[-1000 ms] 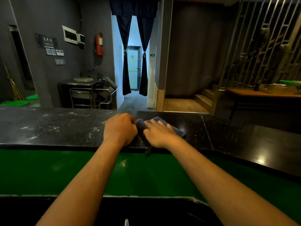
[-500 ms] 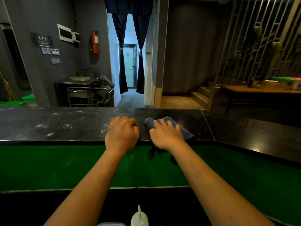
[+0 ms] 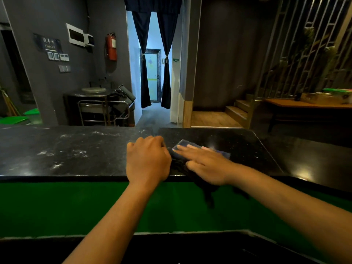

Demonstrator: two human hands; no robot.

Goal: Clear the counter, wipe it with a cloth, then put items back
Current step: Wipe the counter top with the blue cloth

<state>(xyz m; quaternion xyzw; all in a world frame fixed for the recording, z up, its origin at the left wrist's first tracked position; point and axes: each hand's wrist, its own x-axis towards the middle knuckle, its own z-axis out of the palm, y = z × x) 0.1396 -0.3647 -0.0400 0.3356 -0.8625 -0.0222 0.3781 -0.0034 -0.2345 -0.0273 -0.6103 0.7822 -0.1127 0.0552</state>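
Note:
A blue cloth (image 3: 184, 144) lies on the black stone counter (image 3: 80, 147), near its front edge at the middle. My right hand (image 3: 206, 164) presses flat on the cloth with the fingers stretched out to the left. A dark part of the cloth (image 3: 208, 193) hangs down over the counter's front edge. My left hand (image 3: 147, 161) rests on the counter just left of the cloth, its fingers curled into a loose fist. Whether it pinches the cloth's edge is hidden.
White dusty smears (image 3: 57, 159) cover the left half of the counter; the right half looks glossy. A green ledge (image 3: 76, 206) runs below the counter's front edge. Beyond it stand a metal trolley (image 3: 103, 111) and a wooden table (image 3: 304, 106) with boxes.
My right hand has flattened and slid a little to the right with the cloth. The left hand has stayed beside it. The squeeze bottle at the bottom edge has left the view.

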